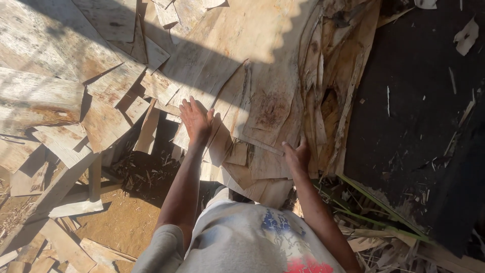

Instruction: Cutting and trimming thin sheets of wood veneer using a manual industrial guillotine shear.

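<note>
Left hand (196, 120) spread flat, right hand (297, 155) gripping the veneer sheets (262, 101).

Grey short-sleeved shirt (242, 237), blue-red print

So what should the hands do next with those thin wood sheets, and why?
Probably curl the fingers and grip one sheet. The left hand lies flat and open on the thin wood sheets, and the right hand rests on a sheet's edge. Neither hand seems to grip anything, and the sheets overlap loosely.
</note>
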